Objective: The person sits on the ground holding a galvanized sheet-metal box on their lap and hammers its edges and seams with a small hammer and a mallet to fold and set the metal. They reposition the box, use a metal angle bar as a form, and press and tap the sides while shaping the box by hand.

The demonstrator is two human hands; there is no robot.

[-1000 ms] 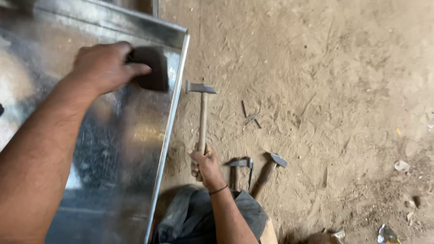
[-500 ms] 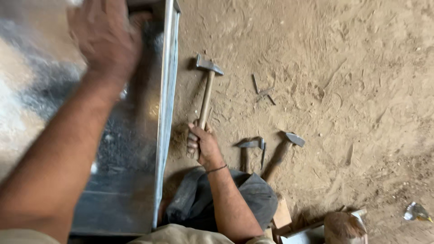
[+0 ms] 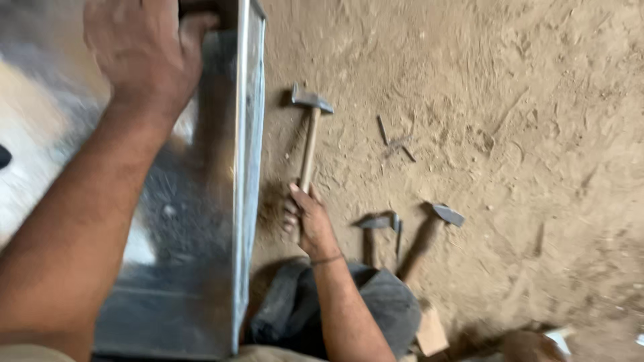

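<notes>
Left hand (image 3: 144, 57) reaches up, fingers curled over galvanized sheet-metal duct (image 3: 194, 221). Right hand (image 3: 307, 218) low, fingers wrapped around hammer (image 3: 310, 134) handle on dirt floor (image 3: 510, 134).

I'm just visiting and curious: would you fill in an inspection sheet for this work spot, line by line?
Surface: bare sandy dirt floor, scuffed.
Job's things: shiny sheet-metal piece with a folded edge; wooden-handled hammer beside it.
Clutter: two more hammers on the ground, small metal bits, a wood scrap.
Hands: left hand on top of the metal; right hand gripping the hammer handle.
Cables: nothing seen.
Surroundings: dark cloth under the right arm.
</notes>
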